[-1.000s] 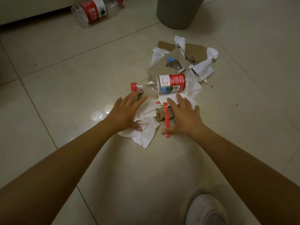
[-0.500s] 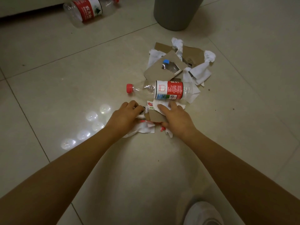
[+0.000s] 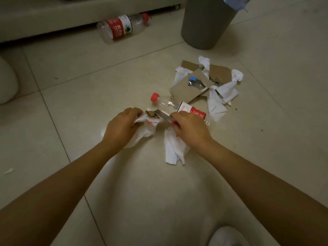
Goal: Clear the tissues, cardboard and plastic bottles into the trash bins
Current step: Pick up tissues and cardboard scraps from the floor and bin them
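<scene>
My left hand (image 3: 120, 126) and my right hand (image 3: 190, 127) both grip a bundle of white tissues (image 3: 173, 148) and a torn cardboard scrap (image 3: 156, 113), lifted off the tiled floor with tissue hanging below. Just behind the hands lies a clear plastic bottle (image 3: 170, 103) with a red cap and a red label. Farther back is a pile of brown cardboard (image 3: 184, 89), crumpled tissues (image 3: 225, 91) and a blue-capped bottle (image 3: 195, 83) showing through a cutout. Another red-label bottle (image 3: 122, 27) lies by the furniture base. A grey trash bin (image 3: 204, 23) stands at the top right.
A pale furniture base (image 3: 71, 16) runs along the top left. A rounded white object (image 3: 7, 80) sits at the left edge. My white shoe (image 3: 229, 237) shows at the bottom right. A small tissue scrap (image 3: 8, 170) lies on the floor at far left.
Both hands went from pressing flat on the tissues to gripping them with the cardboard scrap and raising the bundle. The view tilted up, showing more of the bin and far bottle.
</scene>
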A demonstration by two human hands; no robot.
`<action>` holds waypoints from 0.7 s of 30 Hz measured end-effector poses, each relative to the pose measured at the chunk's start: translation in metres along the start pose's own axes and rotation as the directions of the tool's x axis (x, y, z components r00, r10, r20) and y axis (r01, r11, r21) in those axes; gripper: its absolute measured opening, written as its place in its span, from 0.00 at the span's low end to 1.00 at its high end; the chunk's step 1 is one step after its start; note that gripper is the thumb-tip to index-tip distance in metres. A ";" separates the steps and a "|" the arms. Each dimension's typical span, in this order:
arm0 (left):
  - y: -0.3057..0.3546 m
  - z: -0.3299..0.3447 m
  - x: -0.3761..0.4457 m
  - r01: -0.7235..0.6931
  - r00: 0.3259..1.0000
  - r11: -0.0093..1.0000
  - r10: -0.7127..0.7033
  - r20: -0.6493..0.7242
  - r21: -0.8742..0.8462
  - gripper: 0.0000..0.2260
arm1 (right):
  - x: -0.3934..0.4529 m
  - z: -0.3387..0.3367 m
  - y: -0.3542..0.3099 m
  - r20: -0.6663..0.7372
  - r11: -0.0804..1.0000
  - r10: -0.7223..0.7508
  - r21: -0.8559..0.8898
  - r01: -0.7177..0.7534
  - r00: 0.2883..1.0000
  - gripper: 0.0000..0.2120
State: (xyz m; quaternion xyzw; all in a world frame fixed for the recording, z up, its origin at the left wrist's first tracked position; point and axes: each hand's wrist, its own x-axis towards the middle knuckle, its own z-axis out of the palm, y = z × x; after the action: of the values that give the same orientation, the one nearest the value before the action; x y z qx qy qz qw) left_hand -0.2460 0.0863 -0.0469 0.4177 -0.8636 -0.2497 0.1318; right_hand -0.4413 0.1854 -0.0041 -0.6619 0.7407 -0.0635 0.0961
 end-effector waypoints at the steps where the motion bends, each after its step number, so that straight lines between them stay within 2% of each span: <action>1: -0.003 -0.009 -0.002 0.022 1.000 1.000 -0.022 -0.016 -0.008 0.11 | 0.002 -0.004 -0.007 -0.025 1.000 -0.020 0.017 0.021 0.999 0.07; 6: -0.020 -0.048 -0.015 0.075 0.993 0.997 -0.077 -0.086 -0.021 0.10 | 0.016 -0.023 -0.042 -0.123 0.991 -0.131 0.019 0.134 0.984 0.07; 13: -0.040 -0.106 -0.044 0.159 0.966 0.987 -0.156 -0.207 -0.003 0.10 | 0.049 -0.044 -0.102 -0.124 0.969 -0.236 0.041 0.243 0.964 0.04; 21: -0.074 -0.194 -0.086 0.291 0.898 0.956 -0.289 -0.331 -0.044 0.11 | 0.089 -0.074 -0.200 -0.176 0.919 -0.376 0.053 0.390 0.910 0.04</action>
State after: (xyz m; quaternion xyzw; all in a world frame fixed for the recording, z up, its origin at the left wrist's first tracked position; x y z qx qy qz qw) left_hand -0.0598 0.0521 0.0743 0.5782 -0.7576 -0.1896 0.2360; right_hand -0.2740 0.0713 0.1067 -0.7822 0.5982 -0.1671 0.0498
